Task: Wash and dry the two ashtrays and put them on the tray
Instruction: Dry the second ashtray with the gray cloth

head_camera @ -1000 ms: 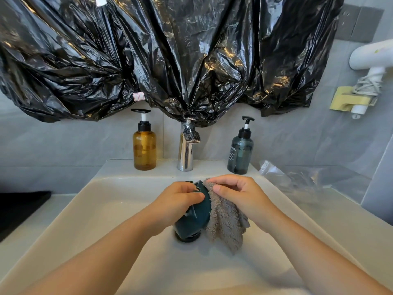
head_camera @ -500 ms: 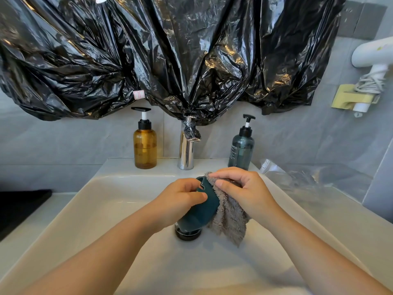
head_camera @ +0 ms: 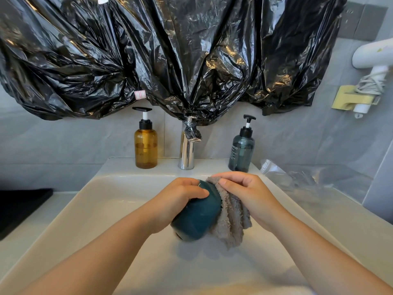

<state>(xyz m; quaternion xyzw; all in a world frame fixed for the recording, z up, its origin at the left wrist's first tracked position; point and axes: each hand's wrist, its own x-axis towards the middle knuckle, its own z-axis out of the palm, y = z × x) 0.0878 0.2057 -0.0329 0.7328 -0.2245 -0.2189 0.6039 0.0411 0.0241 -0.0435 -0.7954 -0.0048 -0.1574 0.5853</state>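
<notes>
My left hand (head_camera: 178, 199) grips a dark teal ashtray (head_camera: 197, 218), held tilted on its side above the white sink basin (head_camera: 110, 209). My right hand (head_camera: 246, 192) pinches a grey fluffy cloth (head_camera: 231, 220) and presses it against the ashtray's right side, which the cloth hides. The cloth's lower edge hangs loose below the ashtray. No second ashtray shows in view.
A chrome tap (head_camera: 187, 150) stands behind the basin between an amber pump bottle (head_camera: 145, 145) and a dark green pump bottle (head_camera: 242, 150). Black plastic sheeting (head_camera: 170, 56) hangs above. Clear plastic wrap (head_camera: 308, 177) lies on the right counter, a black object (head_camera: 19, 205) on the left.
The ashtray has turned in my left hand and now covers the drain. My right hand has shifted the cloth slightly up along its rim.
</notes>
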